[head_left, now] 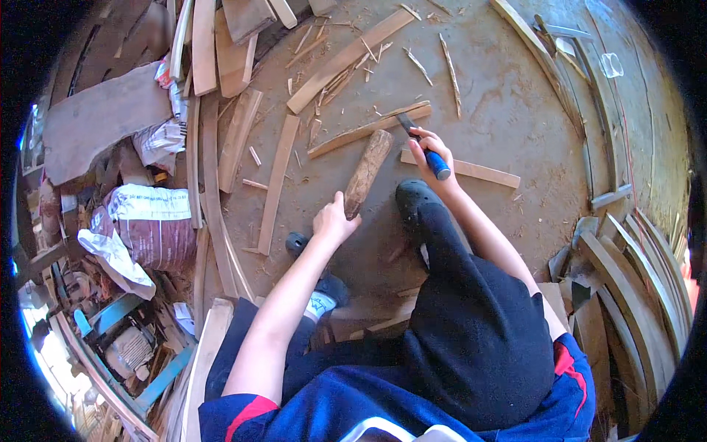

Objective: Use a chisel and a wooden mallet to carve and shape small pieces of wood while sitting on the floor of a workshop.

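Observation:
My left hand [335, 221] is closed round the lower end of a thick, rough wooden club [370, 166], which points up and to the right. My right hand [436, 158] grips a chisel [440, 166] by its blue handle. The chisel's dark blade reaches up and left to a split wooden strip [353, 136] on the floor, near the strip's right end. Whether the edge is sunk into the wood cannot be made out. Just below my right hand lies a flat, pale wooden strip [479, 172], partly hidden by that hand.
Splinters [451, 74] and a longer board [353, 59] lie on the dusty floor [508, 96]. Planks [212, 184] and a filled sack [151, 228] are stacked at the left, near a motor [131, 352]. Curved wooden pieces [626, 309] lean at the right. My shoe [416, 202] is close to the strips.

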